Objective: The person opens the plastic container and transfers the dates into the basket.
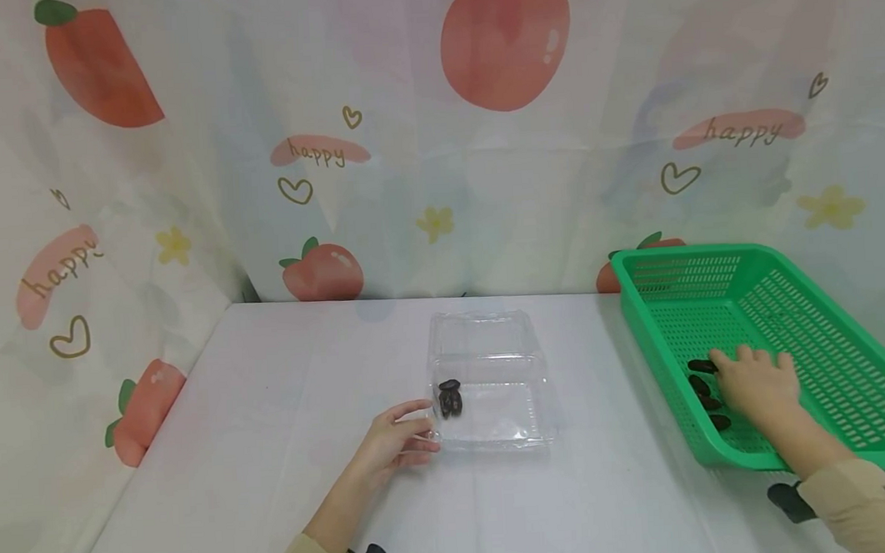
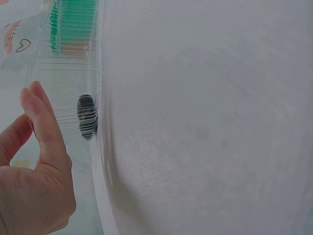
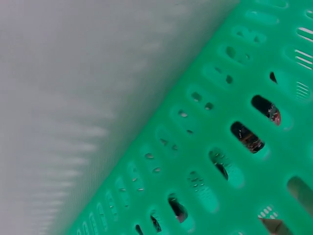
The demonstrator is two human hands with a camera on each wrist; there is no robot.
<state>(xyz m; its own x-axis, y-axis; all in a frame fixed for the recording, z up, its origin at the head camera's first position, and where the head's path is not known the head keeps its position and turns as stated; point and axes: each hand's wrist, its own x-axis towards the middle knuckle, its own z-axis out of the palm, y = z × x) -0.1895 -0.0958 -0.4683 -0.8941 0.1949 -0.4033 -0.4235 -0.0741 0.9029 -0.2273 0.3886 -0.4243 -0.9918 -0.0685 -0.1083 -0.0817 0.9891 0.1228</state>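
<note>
A clear plastic clamshell box (image 1: 495, 411) lies with its lid folded back on the white table. Three dark, glossy oval pieces (image 1: 451, 400) sit against its left side. My left hand (image 1: 394, 442) is at the box's left edge; in the left wrist view its nearly straight fingers (image 2: 46, 125) touch the clear wall. My right hand (image 1: 759, 385) reaches palm down into a green basket (image 1: 662, 382), fingertips right at the uppermost of several similar dark pieces (image 1: 702, 365). Whether it pinches that piece I cannot tell. The right wrist view looks through the slotted green side (image 3: 205, 147), which hides most of the hand.
The basket's raised, perforated walls stand at the table's right side. A white cloth (image 1: 271, 452) covers the table. Behind and to the left hangs a curtain (image 1: 392, 179) printed with fruit, hearts and flowers. A dark wrist mount (image 1: 791, 502) sits below the right forearm.
</note>
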